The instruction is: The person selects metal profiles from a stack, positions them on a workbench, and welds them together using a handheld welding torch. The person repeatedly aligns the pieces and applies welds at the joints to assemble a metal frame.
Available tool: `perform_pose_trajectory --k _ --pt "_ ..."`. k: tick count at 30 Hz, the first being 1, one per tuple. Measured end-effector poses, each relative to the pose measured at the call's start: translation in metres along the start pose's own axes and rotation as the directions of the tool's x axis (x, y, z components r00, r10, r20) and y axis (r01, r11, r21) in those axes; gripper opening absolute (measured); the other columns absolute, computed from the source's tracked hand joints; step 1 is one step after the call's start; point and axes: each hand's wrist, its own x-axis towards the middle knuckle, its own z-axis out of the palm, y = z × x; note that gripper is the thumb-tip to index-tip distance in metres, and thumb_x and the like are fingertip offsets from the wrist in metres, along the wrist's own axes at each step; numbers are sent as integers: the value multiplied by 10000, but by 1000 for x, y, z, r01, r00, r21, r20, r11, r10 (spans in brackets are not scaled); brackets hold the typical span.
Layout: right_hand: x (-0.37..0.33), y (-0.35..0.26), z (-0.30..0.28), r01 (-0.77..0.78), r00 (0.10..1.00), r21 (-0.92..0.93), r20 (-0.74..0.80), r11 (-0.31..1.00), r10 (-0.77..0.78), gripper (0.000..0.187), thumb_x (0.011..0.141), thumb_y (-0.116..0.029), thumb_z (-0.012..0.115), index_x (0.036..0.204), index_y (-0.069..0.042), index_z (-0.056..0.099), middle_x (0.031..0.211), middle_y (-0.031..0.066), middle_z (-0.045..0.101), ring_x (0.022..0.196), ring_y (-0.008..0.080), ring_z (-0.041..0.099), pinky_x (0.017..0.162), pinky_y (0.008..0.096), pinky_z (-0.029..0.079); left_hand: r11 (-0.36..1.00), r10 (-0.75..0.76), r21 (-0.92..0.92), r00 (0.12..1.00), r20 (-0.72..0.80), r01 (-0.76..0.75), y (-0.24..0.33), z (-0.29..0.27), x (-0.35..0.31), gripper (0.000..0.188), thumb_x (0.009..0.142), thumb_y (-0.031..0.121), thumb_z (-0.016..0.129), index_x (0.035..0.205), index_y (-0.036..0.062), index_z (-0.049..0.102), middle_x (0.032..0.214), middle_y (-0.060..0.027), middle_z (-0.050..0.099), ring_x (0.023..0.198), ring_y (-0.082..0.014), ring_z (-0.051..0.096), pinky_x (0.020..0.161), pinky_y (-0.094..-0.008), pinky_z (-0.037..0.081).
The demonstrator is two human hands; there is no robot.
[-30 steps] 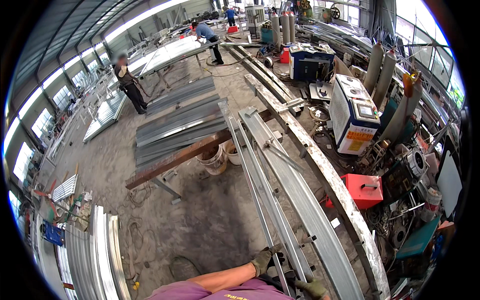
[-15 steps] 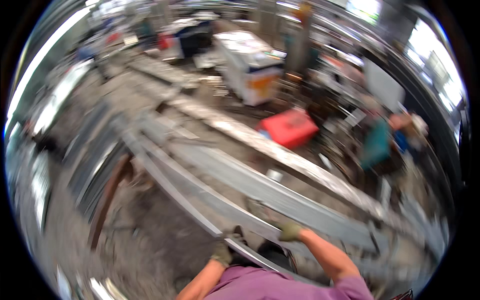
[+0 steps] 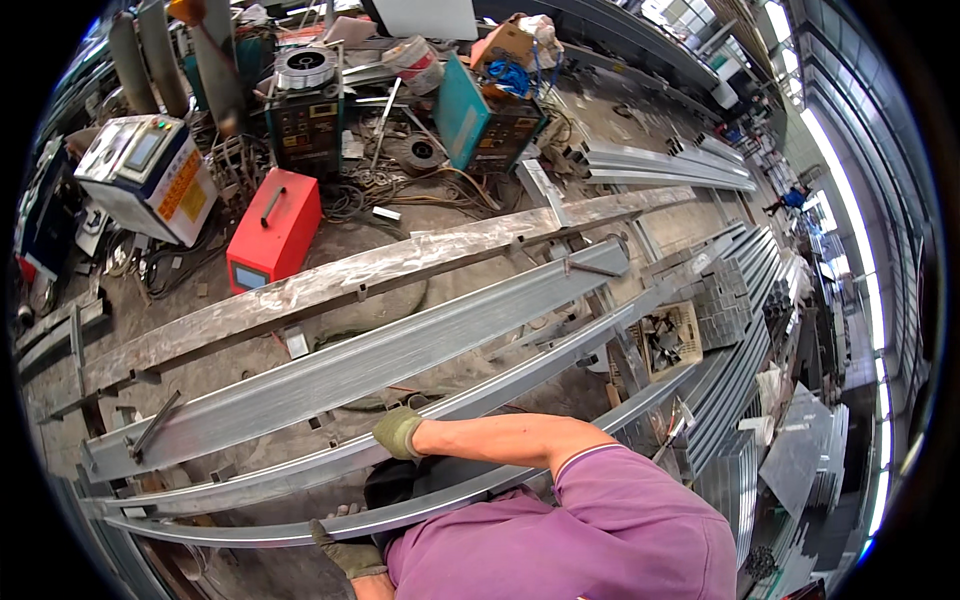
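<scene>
I see both hands in olive work gloves on long galvanised steel channels laid side by side across the floor. My right hand [image 3: 397,432] rests on the middle steel channel [image 3: 520,375], fingers curled together over its upper edge — I read that as a steadying grip, since the arm reaches straight out from the purple sleeve [image 3: 640,500]. My left hand [image 3: 347,553] sits on the nearest steel channel [image 3: 250,533], fingers folded against its near edge; whether they truly clamp it I cannot tell, as the glove hides the underside.

The channels run with their long axis from below the red welder case [image 3: 273,230] out toward the stacked steel profiles [image 3: 745,300] far beyond it, bowed only by the lens. They lie flat and parallel, probably so each one can be slid or lifted along its length. A rusty flat beam [image 3: 400,265] lies between the welder case and the channels — same direction, just beside them.
</scene>
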Motion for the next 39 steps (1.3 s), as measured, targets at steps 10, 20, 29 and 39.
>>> perform_pose_trajectory --k 10,20,29,39 --pt "-5 -17 7 -28 1000 28 15 999 28 237 863 -123 717 1075 -50 794 1024 206 805 973 382 790 799 499 614 998 -62 16 998 4 62 10 -3 20 440 969 593 721 934 159 658 928 -115 749 891 -350 718 876 -604 580" --pt "-2 -15 8 -33 996 46 -83 998 36 232 852 -150 724 1043 -67 827 1024 186 812 965 381 792 771 493 618 996 -20 82 1000 -23 22 3 0 19 435 962 577 729 938 151 644 945 -109 718 901 -345 699 876 -584 564" --pt "7 22 33 -51 997 29 -64 998 52 257 772 -220 834 989 -82 826 989 205 801 927 391 789 809 519 613 974 -188 -132 982 -26 183 5 34 3 343 955 463 701 1005 136 611 1021 -156 672 1003 -393 654 961 -564 539" --pt "-2 31 25 73 974 54 -219 996 -60 372 985 -263 646 1323 -130 729 1343 189 704 1273 411 641 1058 526 505 983 -98 -165 991 -90 82 -13 9 20 247 962 277 806 1062 79 696 901 -92 726 860 -302 741 827 -487 636"
